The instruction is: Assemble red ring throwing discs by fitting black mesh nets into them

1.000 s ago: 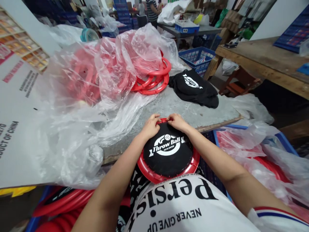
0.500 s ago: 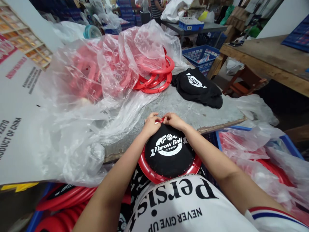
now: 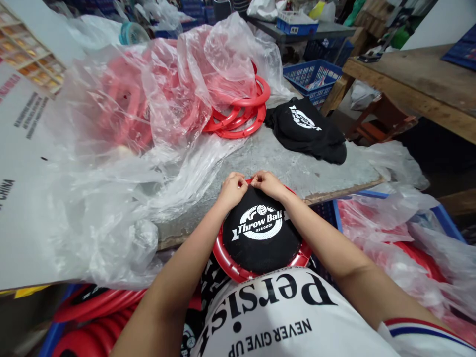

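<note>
A round black fabric panel (image 3: 264, 253) printed "Throw Ball" is stretched inside a red plastic ring (image 3: 227, 262); the disc leans between my body and the table edge. My left hand (image 3: 234, 187) pinches the fabric edge at the far rim. Close beside it, my right hand (image 3: 266, 182) pinches the same edge, fingers pressed together. Fingertips partly hide the exact spot they grip. Farther back on the table lies a pile of black printed fabric (image 3: 308, 131).
Loose red rings (image 3: 247, 116) and a plastic bag (image 3: 167, 94) of them cover the table's left back. A printed carton (image 3: 22, 163) stands left. Blue crates flank me: one with finished-looking discs (image 3: 100, 302), one with bagged red parts (image 3: 401, 228). A wooden table (image 3: 416, 84) stands right.
Both hands stay at the far rim, with the fingers slightly shifted and the fabric now reaching the fingertips. The view has tilted slightly downward.
</note>
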A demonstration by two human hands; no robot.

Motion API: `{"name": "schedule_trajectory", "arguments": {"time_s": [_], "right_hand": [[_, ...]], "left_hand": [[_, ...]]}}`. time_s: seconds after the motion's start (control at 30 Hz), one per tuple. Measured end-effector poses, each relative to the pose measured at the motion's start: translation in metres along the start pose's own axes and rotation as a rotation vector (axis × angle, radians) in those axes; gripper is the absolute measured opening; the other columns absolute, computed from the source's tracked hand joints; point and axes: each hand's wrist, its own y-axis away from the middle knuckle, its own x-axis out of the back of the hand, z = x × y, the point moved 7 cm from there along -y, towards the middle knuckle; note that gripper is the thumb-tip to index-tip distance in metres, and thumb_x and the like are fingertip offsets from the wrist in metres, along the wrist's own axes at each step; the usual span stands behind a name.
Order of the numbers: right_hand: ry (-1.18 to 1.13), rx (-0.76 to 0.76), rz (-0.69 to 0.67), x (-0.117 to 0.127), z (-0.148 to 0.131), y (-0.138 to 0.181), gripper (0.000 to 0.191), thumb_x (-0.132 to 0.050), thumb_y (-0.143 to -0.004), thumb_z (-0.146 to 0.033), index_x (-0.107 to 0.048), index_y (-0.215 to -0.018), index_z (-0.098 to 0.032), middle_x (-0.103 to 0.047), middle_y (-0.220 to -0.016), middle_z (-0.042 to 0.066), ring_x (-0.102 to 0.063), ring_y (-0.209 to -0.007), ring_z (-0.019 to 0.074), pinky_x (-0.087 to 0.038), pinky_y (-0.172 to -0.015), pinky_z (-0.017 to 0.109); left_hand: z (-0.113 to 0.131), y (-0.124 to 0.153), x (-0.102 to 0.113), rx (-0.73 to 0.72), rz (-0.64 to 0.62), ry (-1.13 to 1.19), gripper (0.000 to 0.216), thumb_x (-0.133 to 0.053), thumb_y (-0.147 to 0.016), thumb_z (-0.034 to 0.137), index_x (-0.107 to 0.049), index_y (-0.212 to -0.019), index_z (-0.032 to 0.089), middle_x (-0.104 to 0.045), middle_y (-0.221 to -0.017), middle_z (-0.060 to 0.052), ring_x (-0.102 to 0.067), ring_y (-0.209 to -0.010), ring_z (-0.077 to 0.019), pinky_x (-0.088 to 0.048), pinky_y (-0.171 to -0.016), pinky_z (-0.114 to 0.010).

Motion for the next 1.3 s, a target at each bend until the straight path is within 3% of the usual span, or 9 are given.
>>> {"name": "schedule_trajectory", "arguments": {"time_s": [0.17,0.43,0.6,0.73,0.8,0.9,1.03,1.13,1.3], "right_hand": [[0.099,-0.039,0.016,0.003,-0.004,0.003,0.01,-0.064,-0.087,-0.02,-0.067,-0.077,-0.018,-0.07,-0.085,0.003,-0.06,-0.08,0.0154,-0.043,-0.075,0.026],[0.232,-0.009,0.0,0.002,-0.01,0.0,0.016,-0.057,-0.091,-0.018,-0.07,-0.081,-0.017,-0.072,-0.1,0.009,-0.062,-0.093,0.0199,-0.045,-0.09,0.031],[0.13,0.073,-0.166,0.006,-0.012,0.004,0.011,-0.064,-0.083,-0.01,-0.071,-0.088,-0.017,-0.07,-0.096,0.004,-0.061,-0.096,0.0177,-0.045,-0.095,0.029],[0.168,-0.01,-0.083,0.016,-0.003,0.014,0.018,-0.067,-0.082,-0.009,-0.072,-0.096,-0.019,-0.068,-0.106,0.006,-0.059,-0.1,0.0187,-0.044,-0.099,0.032],[0.203,-0.066,-0.031,0.02,0.004,0.019,0.017,-0.064,-0.085,-0.01,-0.072,-0.097,-0.019,-0.068,-0.11,0.007,-0.058,-0.105,0.0203,-0.042,-0.102,0.034],[0.277,-0.145,0.05,0.029,0.016,0.026,0.019,-0.058,-0.09,-0.011,-0.072,-0.101,-0.019,-0.068,-0.115,0.01,-0.057,-0.112,0.0232,-0.039,-0.108,0.037],[0.314,-0.208,0.116,0.037,0.029,0.036,0.023,-0.055,-0.094,-0.015,-0.072,-0.109,-0.019,-0.067,-0.122,0.012,-0.055,-0.119,0.0274,-0.039,-0.107,0.039],[0.316,-0.199,0.131,0.037,0.03,0.041,0.025,-0.053,-0.095,-0.017,-0.071,-0.111,-0.02,-0.066,-0.126,0.012,-0.053,-0.122,0.0294,-0.04,-0.105,0.04],[0.337,-0.196,0.144,0.035,0.024,0.048,0.026,-0.052,-0.096,-0.018,-0.071,-0.113,-0.021,-0.065,-0.13,0.012,-0.052,-0.122,0.0305,-0.04,-0.104,0.041]], "left_hand": [[0.001,0.0,-0.001,0.029,0.003,-0.059,0.014,-0.056,-0.087,0.012,-0.059,-0.076,0.02,-0.064,-0.125,-0.011,-0.062,-0.122,-0.0253,-0.045,-0.111,-0.043],[0.001,-0.001,-0.004,0.022,-0.005,-0.094,0.014,-0.055,-0.088,0.013,-0.059,-0.078,0.02,-0.064,-0.119,-0.01,-0.061,-0.12,-0.0249,-0.045,-0.111,-0.044],[-0.001,-0.01,0.001,-0.015,-0.071,0.076,0.013,-0.056,-0.09,0.017,-0.068,-0.086,0.018,-0.068,-0.112,-0.009,-0.064,-0.113,-0.0222,-0.047,-0.111,-0.04],[0.001,-0.018,0.01,-0.023,-0.106,0.164,0.025,-0.049,-0.089,0.013,-0.072,-0.099,0.018,-0.073,-0.111,-0.007,-0.066,-0.11,-0.0212,-0.05,-0.107,-0.039],[0.008,-0.016,0.016,-0.057,-0.074,0.076,0.029,-0.048,-0.088,0.011,-0.072,-0.102,0.017,-0.072,-0.114,-0.008,-0.066,-0.111,-0.0217,-0.05,-0.107,-0.039],[0.026,0.001,0.024,-0.097,0.023,-0.26,0.025,-0.051,-0.091,0.016,-0.073,-0.102,0.016,-0.07,-0.114,-0.012,-0.063,-0.115,-0.0277,-0.047,-0.106,-0.045],[0.045,0.03,0.011,-0.168,-0.03,-0.705,0.026,-0.056,-0.096,0.031,-0.076,-0.096,0.014,-0.067,-0.109,-0.017,-0.056,-0.117,-0.0378,-0.043,-0.1,-0.053],[0.046,0.039,-0.001,-0.164,-0.07,-0.807,0.029,-0.058,-0.097,0.033,-0.077,-0.103,0.011,-0.064,-0.115,-0.02,-0.053,-0.118,-0.0391,-0.043,-0.096,-0.051],[0.045,0.036,-0.002,-0.097,-0.057,-0.777,0.023,-0.06,-0.096,0.029,-0.075,-0.106,0.015,-0.062,-0.122,-0.017,-0.052,-0.119,-0.0366,-0.042,-0.094,-0.048]]}}
